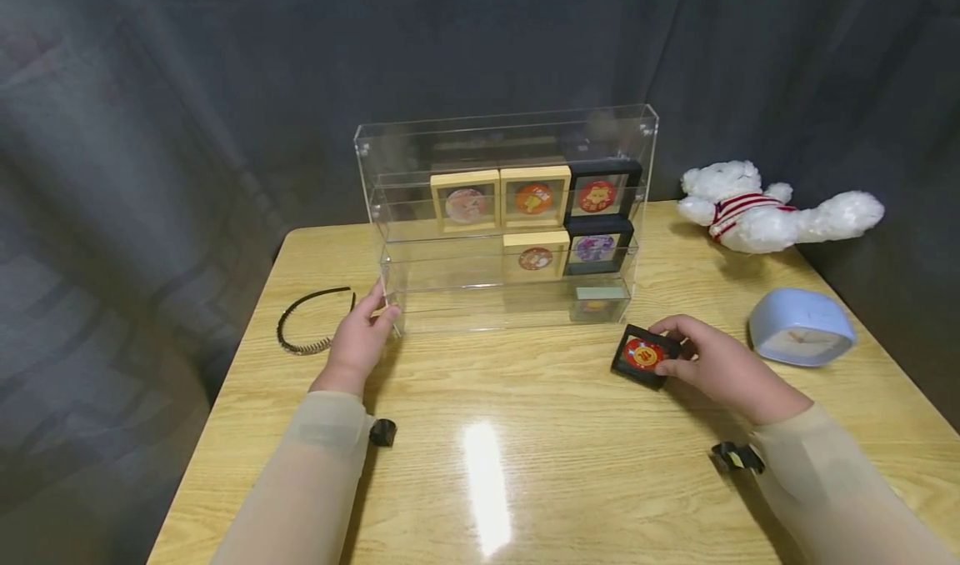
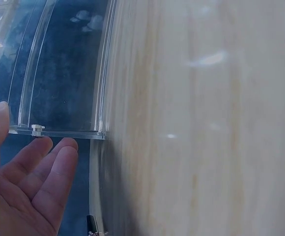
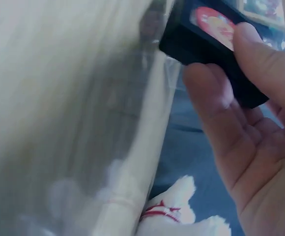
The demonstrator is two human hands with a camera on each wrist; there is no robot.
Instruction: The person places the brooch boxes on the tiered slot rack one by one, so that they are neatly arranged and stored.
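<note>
A clear acrylic display stand (image 1: pixel 450 298) with stepped shelves holds several small badge frames, some light wood and some black. My left hand (image 1: pixel 362 337) is at the stand's lower left side; in the left wrist view the fingertips (image 2: pixel 68 143) lie right at its side panel, fingers loosely bent. In my right hand (image 1: pixel 708 365) is a black square frame (image 1: pixel 637 367) with a red round badge inside, pinched between thumb and fingers by its right edge. It is tilted, in front of the stand's lower right corner.
A black headband (image 1: pixel 307 294) lies left of the stand. Right of it are a white plush toy (image 1: pixel 757 215) in a red-striped top and a blue alarm clock (image 1: pixel 801 326), close to my right hand. Dark curtains (image 1: pixel 510 40) hang behind the wooden table (image 1: pixel 420 465).
</note>
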